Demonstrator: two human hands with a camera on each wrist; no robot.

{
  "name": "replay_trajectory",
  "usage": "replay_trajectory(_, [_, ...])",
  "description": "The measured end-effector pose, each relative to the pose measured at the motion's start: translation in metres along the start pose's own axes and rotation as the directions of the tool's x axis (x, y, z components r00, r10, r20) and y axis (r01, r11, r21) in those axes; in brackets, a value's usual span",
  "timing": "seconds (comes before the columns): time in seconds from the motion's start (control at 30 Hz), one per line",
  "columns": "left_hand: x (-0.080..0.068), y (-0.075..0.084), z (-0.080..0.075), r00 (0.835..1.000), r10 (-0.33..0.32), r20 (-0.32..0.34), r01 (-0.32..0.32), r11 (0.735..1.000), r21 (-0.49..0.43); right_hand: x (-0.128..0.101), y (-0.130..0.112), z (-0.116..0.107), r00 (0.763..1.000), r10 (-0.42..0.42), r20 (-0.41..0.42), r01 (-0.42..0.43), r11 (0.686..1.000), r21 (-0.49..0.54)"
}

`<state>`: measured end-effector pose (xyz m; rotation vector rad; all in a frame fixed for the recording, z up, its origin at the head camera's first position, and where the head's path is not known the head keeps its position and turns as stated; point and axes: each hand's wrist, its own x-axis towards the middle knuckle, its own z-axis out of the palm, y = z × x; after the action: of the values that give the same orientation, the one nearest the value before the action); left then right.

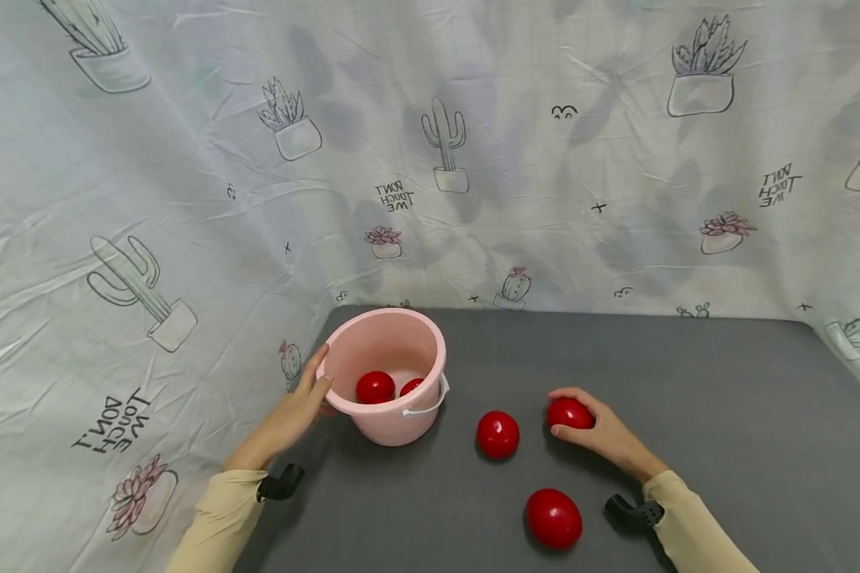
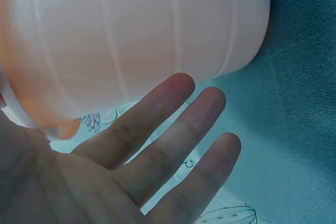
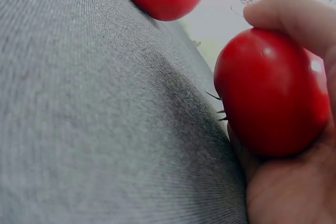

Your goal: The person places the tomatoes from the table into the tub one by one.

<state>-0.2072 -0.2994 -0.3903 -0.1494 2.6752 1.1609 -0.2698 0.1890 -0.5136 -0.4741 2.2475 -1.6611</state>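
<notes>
A pink bucket (image 1: pixel 387 426) with a white handle (image 1: pixel 427 404) stands at the left of the dark tabletop. My left hand (image 1: pixel 297 410) holds its left rim. Three fingers (image 2: pixel 157 156) of that hand stretch out straight beside the ribbed outer wall in the left wrist view. Inside the bucket lie a red tomato (image 1: pixel 376 387) and, partly hidden by the rim, a second red thing (image 1: pixel 411 387). To the right, my right hand (image 1: pixel 602 434) grips a tomato (image 3: pixel 270 93) between thumb and fingers, close over the cloth, its green sepals facing down.
Between bucket and right hand sits a loose tomato (image 1: pixel 498 435), and another (image 1: pixel 553 519) lies nearer the front. Grey cloth (image 1: pixel 724 414) covers the table. A white curtain (image 1: pixel 516 159) with cactus drawings hangs behind and along the left side.
</notes>
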Motion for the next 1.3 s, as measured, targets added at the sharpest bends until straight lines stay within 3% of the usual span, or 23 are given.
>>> replay_trajectory(0.43, [-0.003,0.000,-0.002,1.000,-0.005,0.007,0.005,1.000,0.007,0.002,-0.001,-0.004,1.000,-0.008,0.001,0.008,0.997,0.075])
replay_trajectory(0.7, [-0.004,-0.004,-0.006,0.999,-0.011,-0.040,0.012,1.000,0.020,0.013,-0.003,-0.006,0.999,-0.047,0.026,0.045,0.995,0.089])
replay_trajectory(0.8, [-0.005,-0.006,-0.003,1.000,-0.021,-0.013,0.022,1.000,0.018,0.007,0.002,-0.009,0.998,-0.038,0.052,0.031,0.990,0.137])
replay_trajectory(1.0, [-0.007,-0.009,0.004,1.000,-0.024,0.011,0.025,1.000,-0.010,0.001,0.011,-0.019,0.985,-0.033,0.171,-0.019,0.956,0.292])
replay_trajectory(1.3, [-0.002,-0.001,0.000,1.000,-0.003,-0.004,0.003,1.000,0.002,0.015,0.005,-0.041,0.950,-0.150,0.275,0.017,0.901,0.433])
